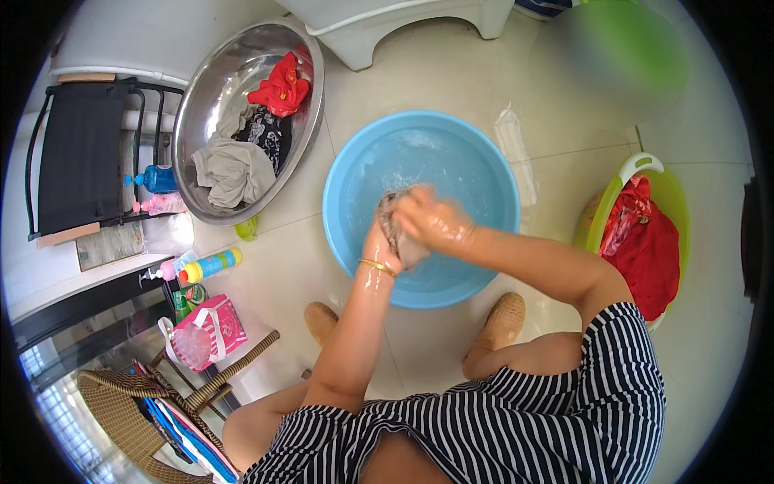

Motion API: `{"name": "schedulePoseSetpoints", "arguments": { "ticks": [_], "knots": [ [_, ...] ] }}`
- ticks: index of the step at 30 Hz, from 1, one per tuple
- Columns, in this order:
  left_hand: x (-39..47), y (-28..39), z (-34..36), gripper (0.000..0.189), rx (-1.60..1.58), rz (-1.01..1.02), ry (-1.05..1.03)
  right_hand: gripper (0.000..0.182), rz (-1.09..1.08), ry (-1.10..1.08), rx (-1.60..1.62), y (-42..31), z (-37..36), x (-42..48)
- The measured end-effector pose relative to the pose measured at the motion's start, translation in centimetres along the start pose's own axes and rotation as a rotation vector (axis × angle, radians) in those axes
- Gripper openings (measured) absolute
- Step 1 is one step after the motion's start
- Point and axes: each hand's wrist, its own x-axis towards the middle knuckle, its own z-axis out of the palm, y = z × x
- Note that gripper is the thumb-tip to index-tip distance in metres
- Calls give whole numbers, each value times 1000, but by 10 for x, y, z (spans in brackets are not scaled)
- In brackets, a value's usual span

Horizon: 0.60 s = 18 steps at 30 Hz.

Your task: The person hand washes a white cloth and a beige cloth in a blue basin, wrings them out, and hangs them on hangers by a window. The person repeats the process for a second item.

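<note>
A round blue plastic basin (351, 272) holding water stands on the floor between my feet. Over it, my left hand (382, 242) grips a small wet cloth item (413, 250), greyish with a patterned edge. My right hand (432, 221) presses on the same cloth from the other side, its fingers blurred by motion. Both hands and wrists are wet, and a gold bracelet (378, 267) circles my left wrist. How the right fingers close on the cloth is partly lost in the blur.
At the left, a steel basin (205, 72) holds grey, black and red garments. A green basket (683, 242) with red clothes stands at the right. Bottles (211, 265), a pink bag (208, 336) and a wicker chair (115, 411) line the left side. A white plastic stool (417, 18) stands ahead.
</note>
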Motion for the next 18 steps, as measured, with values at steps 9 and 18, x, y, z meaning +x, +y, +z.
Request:
{"name": "schedulePoseSetpoints", "arguments": {
  "ticks": [9, 18],
  "knots": [
    [11, -9, -57, 56, 1564, 544, 532, 69, 94, -787, -386, 16, -28, -7],
    [33, -12, -41, 45, 1619, 240, 641, 51, 265, -673, -304, 43, 9, 13]
  ]
}}
